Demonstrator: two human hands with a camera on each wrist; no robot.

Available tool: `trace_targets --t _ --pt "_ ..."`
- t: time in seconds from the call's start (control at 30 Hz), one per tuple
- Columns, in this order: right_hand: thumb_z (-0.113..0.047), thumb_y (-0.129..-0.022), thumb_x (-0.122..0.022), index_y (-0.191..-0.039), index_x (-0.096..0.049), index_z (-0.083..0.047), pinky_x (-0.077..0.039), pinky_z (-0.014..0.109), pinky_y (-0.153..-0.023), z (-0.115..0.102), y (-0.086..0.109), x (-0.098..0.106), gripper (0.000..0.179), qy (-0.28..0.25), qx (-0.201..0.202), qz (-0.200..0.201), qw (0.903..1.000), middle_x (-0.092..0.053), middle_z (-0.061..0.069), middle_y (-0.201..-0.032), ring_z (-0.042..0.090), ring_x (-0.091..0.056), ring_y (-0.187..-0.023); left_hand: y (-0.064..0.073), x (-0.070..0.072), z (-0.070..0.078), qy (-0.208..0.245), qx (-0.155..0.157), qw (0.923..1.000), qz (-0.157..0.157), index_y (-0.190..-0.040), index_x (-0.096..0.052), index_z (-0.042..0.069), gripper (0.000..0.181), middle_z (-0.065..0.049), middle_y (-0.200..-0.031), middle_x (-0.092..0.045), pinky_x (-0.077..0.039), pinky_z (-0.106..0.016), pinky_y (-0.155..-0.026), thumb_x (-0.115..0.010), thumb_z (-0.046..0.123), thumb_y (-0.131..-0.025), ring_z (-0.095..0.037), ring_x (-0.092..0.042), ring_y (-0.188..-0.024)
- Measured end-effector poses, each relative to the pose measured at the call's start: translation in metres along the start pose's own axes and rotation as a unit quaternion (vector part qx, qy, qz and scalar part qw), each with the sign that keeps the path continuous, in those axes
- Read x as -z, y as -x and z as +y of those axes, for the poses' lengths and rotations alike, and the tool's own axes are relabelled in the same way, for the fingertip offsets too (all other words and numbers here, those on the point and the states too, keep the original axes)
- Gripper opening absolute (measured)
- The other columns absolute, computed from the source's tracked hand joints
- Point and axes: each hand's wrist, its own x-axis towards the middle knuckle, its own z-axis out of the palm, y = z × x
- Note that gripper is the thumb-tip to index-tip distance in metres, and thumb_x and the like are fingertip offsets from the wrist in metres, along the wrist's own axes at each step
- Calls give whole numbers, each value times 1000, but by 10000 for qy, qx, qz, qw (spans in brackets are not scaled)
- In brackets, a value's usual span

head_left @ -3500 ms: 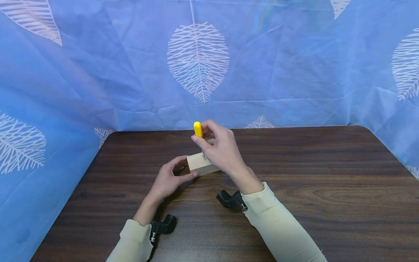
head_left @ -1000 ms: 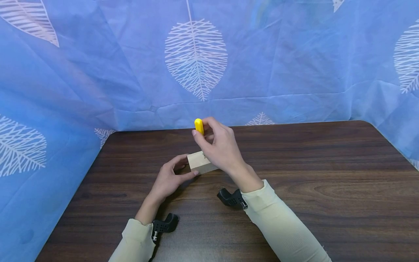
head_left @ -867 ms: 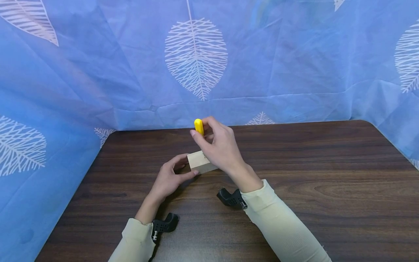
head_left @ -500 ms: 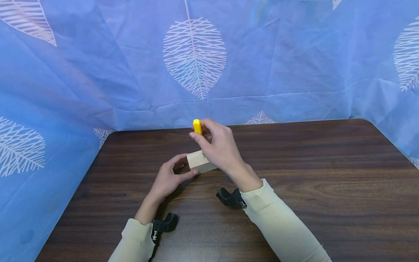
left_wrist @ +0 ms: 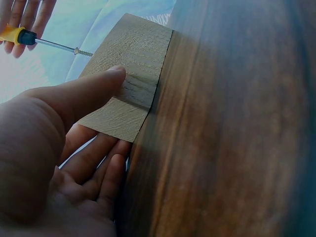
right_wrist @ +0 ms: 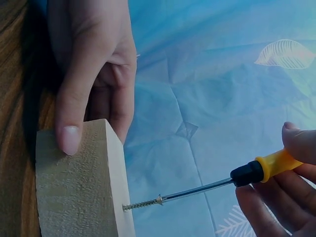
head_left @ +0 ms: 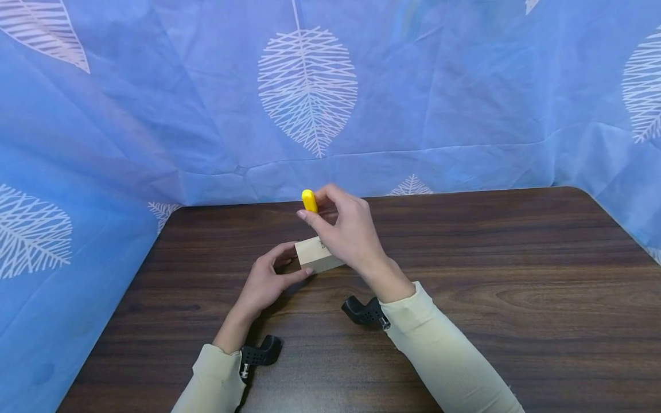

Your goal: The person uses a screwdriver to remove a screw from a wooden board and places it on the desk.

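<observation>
My left hand (head_left: pixel 264 282) grips the end of a pale wooden block (head_left: pixel 316 261) on the table, thumb on the near side and fingers behind. Out of the block's upper face stands a screw (right_wrist: pixel 144 203), its point in the wood and much of its thread showing. My right hand (head_left: pixel 353 232) holds a screwdriver (head_left: pixel 309 201) by its yellow handle, between thumb and fingers. In the right wrist view the steel shaft (right_wrist: pixel 202 189) runs from a black collar to the screw's head, in line with it. The right hand hides the block's far end in the head view.
The dark wood-grain table (head_left: pixel 490 275) extends around both hands. Behind and to the sides hangs a blue cloth (head_left: pixel 217 115) with white leaf prints. Black wrist mounts (head_left: pixel 364 311) sit at both sleeve cuffs, low over the table.
The screwdriver's handle leans slightly further left, and my right thumb and forefinger have shifted around it. My left hand and the block stay in place. The head view has moved slightly.
</observation>
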Motion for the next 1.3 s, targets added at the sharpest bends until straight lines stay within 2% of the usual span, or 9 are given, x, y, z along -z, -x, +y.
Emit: trace_targets --t 0.23,0.73,0.93,1.1,1.3 --pt "-18 -94 -86 -104 -75 -9 -66 27 -82 0 0 2 18 14 -1 17 10000 -71 5 -103 16 -76 -91 1 0 1 60 21 10000 -27 -149 -63 24 61 -9 -149 -66 -46 -64 -118 -87 27 -93 -38 -59 -144" --pt "-17 -97 -82 -111 -77 -9 -66 27 -83 -4 0 3 17 -190 -306 -151 9992 -78 5 -106 17 -79 -92 1 0 1 63 72 10000 -9 -150 -62 24 63 -10 -149 -66 -46 -64 -118 -88 29 -92 -38 -58 -144" --pt "-24 -100 -78 -111 -76 -12 -66 29 -79 -4 0 2 16 -77 -490 -11 9988 -77 2 -103 14 -77 -85 1 -1 1 31 70 10000 -10 -150 -62 24 63 -9 -149 -66 -46 -64 -119 -88 30 -93 -38 -58 -145" --pt "-25 -99 -79 -109 -76 -11 -66 29 -77 -4 1 1 17 15 -346 31 9994 -78 2 -102 13 -77 -82 0 0 1 97 2 9999 -38 -150 -62 24 62 -9 -148 -67 -46 -63 -119 -88 28 -93 -36 -59 -143" --pt "-22 -101 -78 -114 -76 -7 -66 30 -81 -4 2 0 20 217 -229 -111 9994 -78 6 -106 17 -79 -87 1 0 0 65 31 10000 -25 -150 -62 24 63 -9 -149 -66 -45 -63 -119 -88 29 -92 -36 -59 -144"
